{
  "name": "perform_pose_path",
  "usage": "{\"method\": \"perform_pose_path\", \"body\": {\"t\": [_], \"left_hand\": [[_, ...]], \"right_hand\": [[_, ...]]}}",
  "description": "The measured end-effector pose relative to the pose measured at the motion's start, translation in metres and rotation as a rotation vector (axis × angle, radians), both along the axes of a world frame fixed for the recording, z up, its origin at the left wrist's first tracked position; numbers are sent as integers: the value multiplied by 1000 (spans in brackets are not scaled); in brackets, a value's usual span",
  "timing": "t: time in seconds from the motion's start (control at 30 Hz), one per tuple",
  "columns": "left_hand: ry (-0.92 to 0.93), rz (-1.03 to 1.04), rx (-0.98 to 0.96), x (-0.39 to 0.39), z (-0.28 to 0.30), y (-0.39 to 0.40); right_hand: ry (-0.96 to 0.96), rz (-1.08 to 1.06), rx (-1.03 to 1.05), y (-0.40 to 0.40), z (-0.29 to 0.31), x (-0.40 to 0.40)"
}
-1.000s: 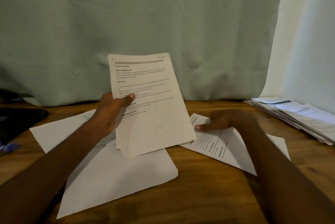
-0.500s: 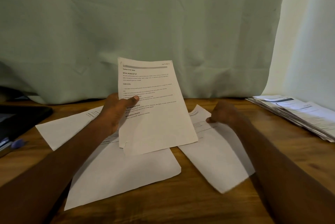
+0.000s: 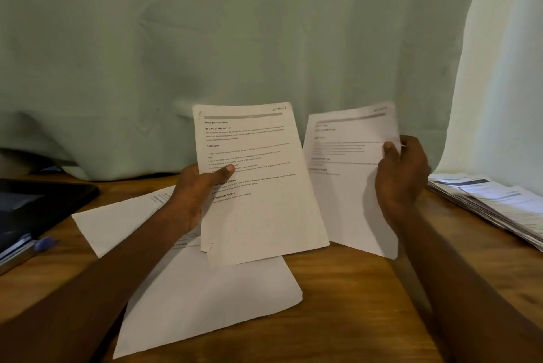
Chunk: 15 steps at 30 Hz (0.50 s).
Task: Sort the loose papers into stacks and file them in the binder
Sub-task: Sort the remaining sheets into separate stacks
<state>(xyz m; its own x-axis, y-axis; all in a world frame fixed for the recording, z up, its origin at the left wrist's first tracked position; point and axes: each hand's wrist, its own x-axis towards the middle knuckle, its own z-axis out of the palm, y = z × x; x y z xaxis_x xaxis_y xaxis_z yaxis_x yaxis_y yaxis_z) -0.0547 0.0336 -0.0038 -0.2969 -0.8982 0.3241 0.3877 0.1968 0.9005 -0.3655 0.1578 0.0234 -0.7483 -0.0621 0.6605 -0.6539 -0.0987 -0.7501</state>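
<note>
My left hand [image 3: 199, 190] grips a small sheaf of printed pages [image 3: 258, 186] upright above the table, thumb across the text. My right hand [image 3: 401, 174] pinches the right edge of a second printed sheet [image 3: 343, 186] and holds it upright beside the first. Two loose sheets lie on the wooden table below: a blank-looking one [image 3: 205, 298] near me and another [image 3: 117, 224] under my left forearm. A dark binder [image 3: 38, 204] sits at the left edge, only partly in view.
A stack of printed papers [image 3: 493, 204] lies at the table's right edge. A blue pen [image 3: 41, 245] rests by the binder. A pale green curtain [image 3: 235, 39] hangs close behind the wooden table [image 3: 352, 304].
My right hand has picked the sheet up off the table and raised it upright to the right of the pages in my left hand, which rose only slightly.
</note>
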Motion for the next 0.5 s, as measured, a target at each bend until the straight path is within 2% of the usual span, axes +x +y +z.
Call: {"method": "perform_pose_path", "body": {"t": [0.1,0.23,0.5], "left_hand": [[46,-39,17,0,2,4],[92,-51,11,-1,6,3],[172,-20,-33,-9,13,11]], "right_hand": [[-81,140,-191,0,6,3],[-131,229,-288,3,13,6],[-121,367,-286,3,13,15]]}}
